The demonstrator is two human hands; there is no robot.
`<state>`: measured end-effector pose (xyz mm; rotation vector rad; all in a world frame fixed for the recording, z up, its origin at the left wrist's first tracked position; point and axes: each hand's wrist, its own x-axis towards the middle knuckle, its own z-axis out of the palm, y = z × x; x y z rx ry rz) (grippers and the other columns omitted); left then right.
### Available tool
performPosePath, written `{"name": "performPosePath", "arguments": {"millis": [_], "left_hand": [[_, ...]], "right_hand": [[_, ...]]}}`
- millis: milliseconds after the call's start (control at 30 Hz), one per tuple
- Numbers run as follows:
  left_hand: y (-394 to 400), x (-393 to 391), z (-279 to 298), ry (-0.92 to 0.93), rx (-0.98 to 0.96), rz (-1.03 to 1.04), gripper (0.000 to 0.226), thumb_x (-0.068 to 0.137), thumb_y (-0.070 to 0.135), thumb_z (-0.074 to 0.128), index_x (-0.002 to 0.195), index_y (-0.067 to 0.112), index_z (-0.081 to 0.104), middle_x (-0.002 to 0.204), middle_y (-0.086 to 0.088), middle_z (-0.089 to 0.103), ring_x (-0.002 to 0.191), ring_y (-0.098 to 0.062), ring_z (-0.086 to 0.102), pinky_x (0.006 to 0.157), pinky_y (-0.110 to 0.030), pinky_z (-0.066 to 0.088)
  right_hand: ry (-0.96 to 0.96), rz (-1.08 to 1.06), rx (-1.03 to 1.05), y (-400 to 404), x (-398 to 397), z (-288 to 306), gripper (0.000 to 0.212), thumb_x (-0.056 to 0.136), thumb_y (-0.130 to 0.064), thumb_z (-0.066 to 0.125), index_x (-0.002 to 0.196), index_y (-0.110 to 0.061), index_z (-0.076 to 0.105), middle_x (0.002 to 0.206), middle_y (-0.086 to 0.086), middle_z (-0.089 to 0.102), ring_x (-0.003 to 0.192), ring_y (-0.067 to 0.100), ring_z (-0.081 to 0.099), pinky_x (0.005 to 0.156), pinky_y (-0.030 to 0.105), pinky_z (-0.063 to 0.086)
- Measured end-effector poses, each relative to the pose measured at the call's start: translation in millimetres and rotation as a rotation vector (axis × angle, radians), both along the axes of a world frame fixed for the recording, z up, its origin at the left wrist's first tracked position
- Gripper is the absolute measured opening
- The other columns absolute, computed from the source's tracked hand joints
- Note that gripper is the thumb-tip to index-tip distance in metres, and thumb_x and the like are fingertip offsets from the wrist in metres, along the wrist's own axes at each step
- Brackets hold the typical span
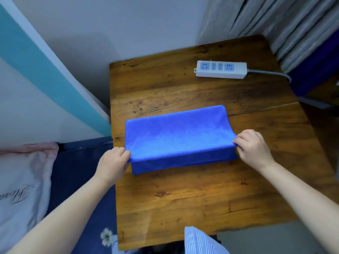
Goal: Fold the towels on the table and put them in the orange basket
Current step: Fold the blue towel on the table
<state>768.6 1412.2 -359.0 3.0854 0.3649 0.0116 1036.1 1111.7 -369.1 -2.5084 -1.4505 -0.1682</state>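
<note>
Lying across the middle of the wooden desk (201, 198) is one blue towel (176, 132), the only towel in view. Its far part rests flat on the wood, while its near edge is raised off the desk and hangs in a short fold below the lifted line. Two hands hold that raised edge, one at each end. The left hand (112, 164) pinches the towel's near left corner between thumb and curled fingers. The right hand (253, 147) pinches the near right corner the same way, so the edge runs taut between them. One white power strip (221, 69) lies near the far side of the desk, well apart from the towel, with four blue socket panels and one small red light. One pale pillow (22, 189) sits at the left, beside the desk.
</note>
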Motion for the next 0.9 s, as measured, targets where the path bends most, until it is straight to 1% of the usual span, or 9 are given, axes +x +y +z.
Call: {"name": "performPosePath", "arguments": {"millis": [33,100,200,367,500,600,733,833,900], "left_hand": [[-2.6,-0.1,-1.0,0.027,0.014,-0.001,0.010,0.059,0.001,0.047,0.049,0.005,0.047,0.043,-0.008,0.044,0.035,-0.025,0.044,0.041,-0.021,0.018],[-8.4,-0.7,-6.8,0.132,0.010,0.016,0.026,0.039,-0.010,0.067,0.048,0.005,0.047,0.042,-0.008,0.043,0.034,-0.024,0.044,0.043,-0.021,0.013],[-17.4,-2.4,-15.6,0.247,0.012,0.014,0.044,0.018,-0.010,0.079,0.045,0.006,0.049,0.041,-0.007,0.044,0.033,-0.023,0.045,0.043,-0.020,0.008],[-29.4,-5.6,-23.5,0.294,0.002,0.013,0.044,0.018,-0.006,0.083,0.046,0.007,0.052,0.041,-0.005,0.046,0.033,-0.024,0.046,0.044,-0.019,0.012],[-31.9,-8.5,-26.6,0.307,-0.012,0.040,0.045,0.017,-0.007,0.083,0.045,0.007,0.051,0.041,-0.005,0.046,0.033,-0.023,0.046,0.045,-0.018,0.017],[-33.6,-8.6,-28.8,0.360,-0.005,0.040,0.047,0.014,-0.006,0.083,0.045,0.009,0.051,0.041,-0.003,0.045,0.033,-0.023,0.046,0.044,-0.019,0.016],[-36.5,-13.5,-37.7,0.438,-0.021,0.055,0.054,0.008,0.000,0.087,0.050,0.015,0.055,0.044,0.001,0.049,0.036,-0.018,0.049,0.039,-0.017,0.023],[-40.6,-13.8,-36.8,0.433,-0.028,0.085,0.052,0.009,0.003,0.087,0.049,0.017,0.057,0.045,0.003,0.051,0.037,-0.017,0.051,0.035,-0.018,0.034],[-37.9,-9.8,-31.4,0.413,-0.050,0.133,0.048,0.013,-0.001,0.084,0.046,0.015,0.054,0.043,0.002,0.049,0.036,-0.018,0.050,0.037,-0.019,0.030]], "right_hand": [[-0.003,0.006,0.006,-1.9,-2.6,-1.3,0.019,0.052,0.014,0.078,0.062,0.001,0.069,0.064,0.015,0.067,0.062,0.033,0.066,0.060,0.039,0.055],[-0.005,0.007,0.026,-4.4,-6.6,-4.3,0.016,0.054,0.015,0.075,0.060,0.001,0.069,0.062,0.015,0.066,0.061,0.034,0.066,0.060,0.039,0.054],[-0.009,-0.010,0.019,-6.7,-9.2,-10.7,0.023,0.046,0.015,0.081,0.058,0.000,0.068,0.061,0.013,0.065,0.061,0.032,0.065,0.059,0.038,0.054],[-0.012,-0.021,0.007,-12.2,-10.9,-17.4,0.024,0.044,0.014,0.082,0.057,0.000,0.067,0.061,0.013,0.064,0.061,0.032,0.064,0.057,0.035,0.053],[-0.013,-0.036,0.016,-13.2,-15.4,-19.3,0.018,0.050,0.014,0.078,0.057,0.001,0.067,0.062,0.014,0.064,0.061,0.032,0.065,0.057,0.034,0.054],[-0.038,-0.015,0.031,-18.2,-18.0,-27.4,0.009,0.062,0.003,0.062,0.055,0.000,0.067,0.063,0.014,0.064,0.065,0.030,0.062,0.058,0.033,0.054],[-0.037,-0.042,-0.048,-23.9,-28.7,-40.7,0.036,0.071,-0.010,0.037,0.060,-0.003,0.070,0.077,0.014,0.070,0.087,0.021,0.045,0.071,0.038,0.053],[-0.003,-0.115,-0.098,-24.5,-37.9,-38.8,0.039,0.069,-0.010,0.034,0.060,-0.003,0.071,0.082,0.015,0.071,0.091,0.021,0.044,0.080,0.037,0.041],[0.029,-0.173,-0.087,-18.4,-37.6,-33.5,0.037,0.068,-0.010,0.034,0.056,-0.004,0.069,0.082,0.015,0.071,0.091,0.021,0.044,0.081,0.037,0.032]]}}
